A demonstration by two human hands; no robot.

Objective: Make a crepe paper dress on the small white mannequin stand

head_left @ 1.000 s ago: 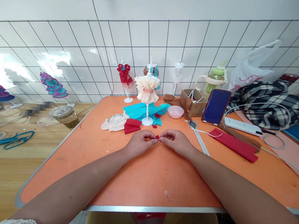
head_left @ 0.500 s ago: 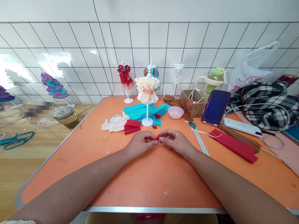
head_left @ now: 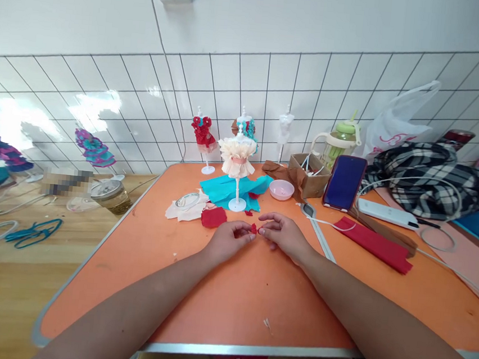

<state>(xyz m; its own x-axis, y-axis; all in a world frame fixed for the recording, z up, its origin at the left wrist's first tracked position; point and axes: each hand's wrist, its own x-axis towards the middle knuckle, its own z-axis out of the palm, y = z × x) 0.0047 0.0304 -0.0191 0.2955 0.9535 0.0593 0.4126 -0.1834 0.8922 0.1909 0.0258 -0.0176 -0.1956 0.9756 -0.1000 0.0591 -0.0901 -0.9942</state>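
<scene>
Over the orange table (head_left: 210, 306), my left hand (head_left: 229, 239) pinches a small piece of red crepe paper (head_left: 254, 229) between thumb and fingertips. My right hand (head_left: 284, 234) meets it from the other side, thumb and forefinger closed on the paper's edge, its other fingers loosely bent. Just beyond the hands stands a small white mannequin on a stand (head_left: 238, 188), dressed in a cream ruffled paper dress (head_left: 237, 154). A red paper piece (head_left: 213, 218) lies beside my left hand, near cream paper (head_left: 173, 209) with a tape roll (head_left: 187, 200) on it. Turquoise paper (head_left: 217, 188) spreads under the mannequin's base.
Behind are a mannequin in red (head_left: 204, 134) and a bare one (head_left: 285, 127). A pink bowl (head_left: 281, 190), cardboard box (head_left: 307, 177), phone (head_left: 345, 182), scissors-like grey tool (head_left: 307, 210), folded red paper (head_left: 379, 245) and plaid cloth (head_left: 418, 174) lie to the right.
The view has tilted up slightly, so everything sits lower. My fingertips have drawn a little apart, and more of the red paper piece shows between them.
</scene>
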